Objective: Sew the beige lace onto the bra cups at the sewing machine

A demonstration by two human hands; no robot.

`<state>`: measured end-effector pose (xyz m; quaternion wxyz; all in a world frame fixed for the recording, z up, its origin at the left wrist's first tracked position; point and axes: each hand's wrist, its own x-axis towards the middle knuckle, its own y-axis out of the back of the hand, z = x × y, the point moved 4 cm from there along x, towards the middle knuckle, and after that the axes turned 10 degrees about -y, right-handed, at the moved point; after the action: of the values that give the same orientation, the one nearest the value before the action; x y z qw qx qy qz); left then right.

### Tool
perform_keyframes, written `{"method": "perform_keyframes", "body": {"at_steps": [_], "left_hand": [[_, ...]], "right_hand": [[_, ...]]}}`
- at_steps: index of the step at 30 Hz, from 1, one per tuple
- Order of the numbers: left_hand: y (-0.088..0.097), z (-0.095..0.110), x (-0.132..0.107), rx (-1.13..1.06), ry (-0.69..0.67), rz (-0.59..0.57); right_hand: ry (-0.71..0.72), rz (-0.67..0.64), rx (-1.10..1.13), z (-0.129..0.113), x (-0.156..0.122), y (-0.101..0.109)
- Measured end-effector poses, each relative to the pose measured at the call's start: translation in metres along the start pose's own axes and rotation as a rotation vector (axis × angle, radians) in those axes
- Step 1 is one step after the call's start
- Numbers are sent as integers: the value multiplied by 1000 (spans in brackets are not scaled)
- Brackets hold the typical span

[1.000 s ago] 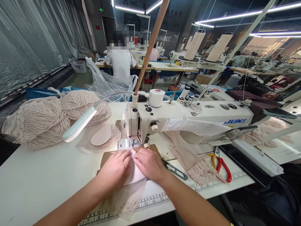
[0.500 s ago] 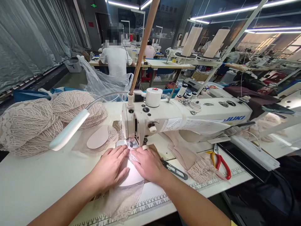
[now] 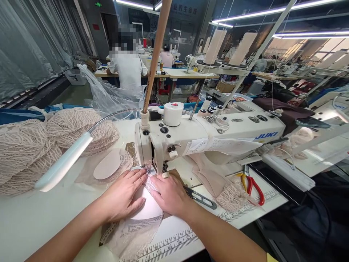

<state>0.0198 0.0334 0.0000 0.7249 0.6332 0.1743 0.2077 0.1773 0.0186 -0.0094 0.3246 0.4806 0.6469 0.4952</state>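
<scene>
Under the needle area of the white JUKI sewing machine (image 3: 209,133) lies a white, smooth rounded piece (image 3: 148,205) with beige lace fabric (image 3: 133,231) along it and hanging toward the table's front edge. My left hand (image 3: 124,194) rests flat on the left of this work, fingers stretched toward the presser foot (image 3: 148,168) and thumb out over the white piece. Pressing on the lace just right of the foot is my right hand (image 3: 170,193), its thumb extended along the lace strip and its fingers lying over the material. Some right fingertips are hard to see.
Bundles of beige lace (image 3: 79,125) and an oval pad (image 3: 107,165) lie left, near a lamp (image 3: 65,160). To the right are a dark slotted metal plate (image 3: 201,198), lace pieces (image 3: 231,196) and red-handled scissors (image 3: 256,191). A seated person (image 3: 125,69) works ahead.
The view has turned slightly right, so most things sit further left. Both hands stay on the work; the lace toward the front edge lies more spread out.
</scene>
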Motion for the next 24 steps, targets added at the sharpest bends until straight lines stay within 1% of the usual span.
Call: {"method": "perform_keyframes", "body": {"at_steps": [6, 8, 10, 13, 16, 20, 24], "left_hand": [[16, -7, -1, 12, -44, -24], [21, -7, -3, 29, -47, 1], [22, -2, -4, 39, -64, 54], [18, 9, -2, 17, -91, 163], [11, 18, 0, -11, -98, 251], [5, 19, -1, -23, -102, 269], [5, 13, -4, -30, -112, 272]], "right_hand": [[-15, 23, 9, -1, 2, 3], [-18, 39, 12, 0, 3, 5], [-11, 70, 33, 2, 3, 7], [15, 118, 82, 3, 2, 8], [55, 133, 101, 4, 0, 6], [111, 105, 91, 2, -2, 4], [122, 53, 40, 1, -3, 2]]}}
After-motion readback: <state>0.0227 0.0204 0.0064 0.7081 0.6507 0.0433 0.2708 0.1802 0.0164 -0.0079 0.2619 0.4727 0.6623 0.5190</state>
